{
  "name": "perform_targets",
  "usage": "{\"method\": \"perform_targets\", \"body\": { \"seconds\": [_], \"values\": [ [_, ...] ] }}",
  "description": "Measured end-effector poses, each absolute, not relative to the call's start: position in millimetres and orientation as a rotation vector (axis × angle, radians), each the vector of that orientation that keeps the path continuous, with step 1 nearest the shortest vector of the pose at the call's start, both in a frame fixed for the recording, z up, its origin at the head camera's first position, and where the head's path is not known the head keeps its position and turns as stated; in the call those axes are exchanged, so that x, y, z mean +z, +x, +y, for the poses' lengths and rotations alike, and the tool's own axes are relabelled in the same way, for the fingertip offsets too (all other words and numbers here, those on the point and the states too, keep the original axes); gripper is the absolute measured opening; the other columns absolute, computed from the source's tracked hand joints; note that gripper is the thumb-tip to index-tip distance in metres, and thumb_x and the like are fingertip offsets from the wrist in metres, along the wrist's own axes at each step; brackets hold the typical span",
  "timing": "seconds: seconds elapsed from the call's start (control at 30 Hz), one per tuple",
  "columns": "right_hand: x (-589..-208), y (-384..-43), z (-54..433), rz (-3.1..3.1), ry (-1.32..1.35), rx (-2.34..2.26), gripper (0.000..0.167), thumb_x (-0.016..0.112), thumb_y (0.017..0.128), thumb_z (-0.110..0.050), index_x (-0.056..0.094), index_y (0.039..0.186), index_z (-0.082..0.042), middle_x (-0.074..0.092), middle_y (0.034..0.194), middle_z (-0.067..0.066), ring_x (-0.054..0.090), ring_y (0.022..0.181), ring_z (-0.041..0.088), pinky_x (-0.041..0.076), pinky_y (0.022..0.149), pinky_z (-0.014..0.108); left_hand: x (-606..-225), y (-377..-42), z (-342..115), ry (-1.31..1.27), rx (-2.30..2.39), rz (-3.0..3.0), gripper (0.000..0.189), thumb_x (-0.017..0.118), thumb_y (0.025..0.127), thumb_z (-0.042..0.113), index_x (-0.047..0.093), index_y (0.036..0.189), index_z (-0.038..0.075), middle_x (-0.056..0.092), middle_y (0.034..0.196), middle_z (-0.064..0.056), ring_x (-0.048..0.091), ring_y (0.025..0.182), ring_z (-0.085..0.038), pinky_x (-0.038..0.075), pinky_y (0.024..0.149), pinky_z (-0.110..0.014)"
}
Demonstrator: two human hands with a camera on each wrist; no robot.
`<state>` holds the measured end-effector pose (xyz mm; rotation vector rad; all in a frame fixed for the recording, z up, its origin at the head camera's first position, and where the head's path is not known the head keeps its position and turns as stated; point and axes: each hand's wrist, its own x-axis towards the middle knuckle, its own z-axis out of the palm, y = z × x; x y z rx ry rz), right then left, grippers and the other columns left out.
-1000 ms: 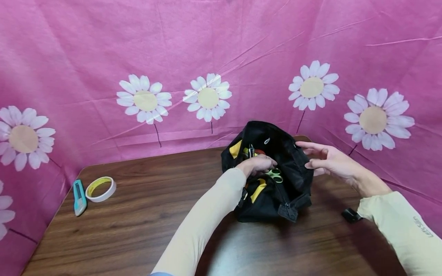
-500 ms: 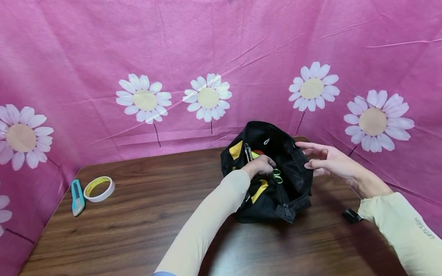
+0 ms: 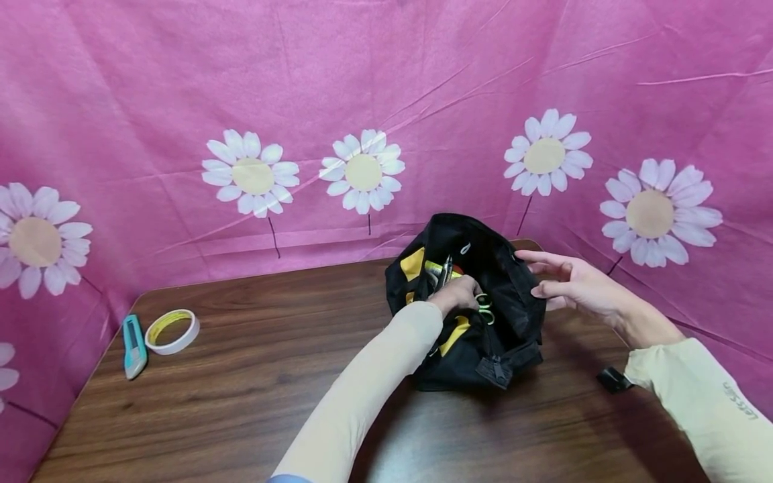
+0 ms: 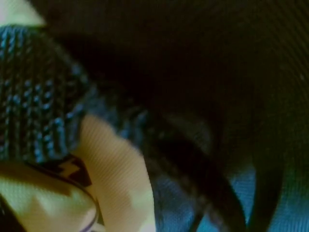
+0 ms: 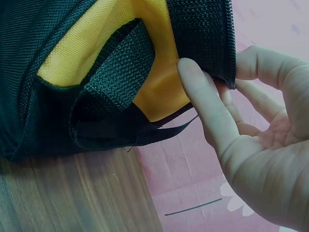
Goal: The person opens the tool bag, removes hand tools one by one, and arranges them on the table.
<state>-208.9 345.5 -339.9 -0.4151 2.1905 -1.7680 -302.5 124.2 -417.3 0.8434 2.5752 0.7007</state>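
Observation:
In the head view a black tool bag [image 3: 513, 322] with yellow patches stands unzipped on the table. My left hand [image 3: 460, 292] reaches down into its mouth, the fingertips hidden inside; I cannot tell what they hold. Light-green scissor handles [image 3: 486, 310] show right beside those fingers. Behind the hand, a slim dark metal tool [image 3: 445, 270] leans up next to something yellow-green. My right hand [image 3: 576, 285] pinches the bag's right rim. In the right wrist view its thumb [image 5: 195, 79] lies on the outer side and another finger is at the zipper edge [image 5: 231, 43]. Dark fabric fills the left wrist view.
A teal utility knife [image 3: 135, 345] and a roll of white tape [image 3: 173, 333] lie at the left end of the brown wooden table [image 3: 241, 402]. A pink cloth [image 3: 362, 67] with daisies hangs behind it. A small black device [image 3: 614, 380] sits by my right sleeve.
My left hand has shifted slightly right inside the bag. The slim metal tool has swung about and now leans right; the scissor handles have turned a little. My right hand stays put.

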Motion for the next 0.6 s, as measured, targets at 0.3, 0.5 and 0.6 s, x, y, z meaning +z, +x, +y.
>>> {"method": "perform_targets", "body": {
  "seconds": [0.3,0.5,0.6],
  "values": [
    [-338,-210,348,2.105,-0.450,-1.837,0.059,0.053,0.101,0.006,0.040,0.156,-0.011,0.051,0.127,0.009,0.067,0.095,0.017,0.061,0.080,0.040,-410,-308,113,1.011,0.918,2.512,0.019,0.093,0.075,0.020,0.075,0.082,0.019,0.066,0.067,0.014,0.059,0.068,-0.001,0.045,0.068,-0.014],
    [-341,-212,348,2.054,-0.508,-1.862,0.059,0.050,0.101,0.009,0.039,0.156,-0.009,0.054,0.126,0.009,0.068,0.096,0.017,0.061,0.081,0.041,-413,-309,109,0.759,1.431,2.181,0.021,0.081,0.082,-0.007,0.066,0.093,0.001,0.065,0.069,0.000,0.059,0.066,-0.007,0.047,0.067,-0.014],
    [-342,-213,348,2.061,-0.512,-1.862,0.058,0.051,0.101,0.008,0.040,0.155,-0.009,0.055,0.126,0.008,0.068,0.096,0.017,0.061,0.080,0.041,-414,-309,109,0.667,1.533,2.106,0.019,0.074,0.086,-0.012,0.062,0.097,-0.002,0.063,0.069,-0.001,0.060,0.067,-0.008,0.047,0.064,-0.015]
  ]
}}
